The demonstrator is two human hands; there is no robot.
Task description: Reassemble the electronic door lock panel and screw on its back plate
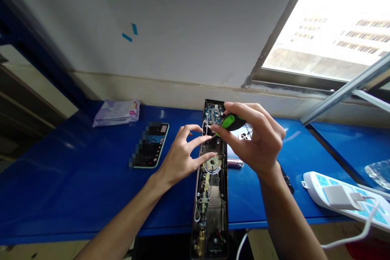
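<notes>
A long narrow black housing [217, 195], its inside facing up, lies across the blue tabletop and juts past the front edge. Inside are a blue circuit board [210, 114], thin white wires, a round metal disc [212, 163] and a brass part [201, 240]. My right hand [258, 134] grips a screwdriver [230, 123] with a black and green handle, tilted over the upper part of the housing; its tip is hard to make out. My left hand [186, 150] reaches in from the left, fingers apart, index near the screwdriver's tip and thumb at the disc.
Left of the housing lie a phone [150, 146] with its screen lit and a purple-white packet [117, 112]. At right sits a white power strip [350, 199] with a plugged-in charger [338, 196] and cable. A wall and a window border the back.
</notes>
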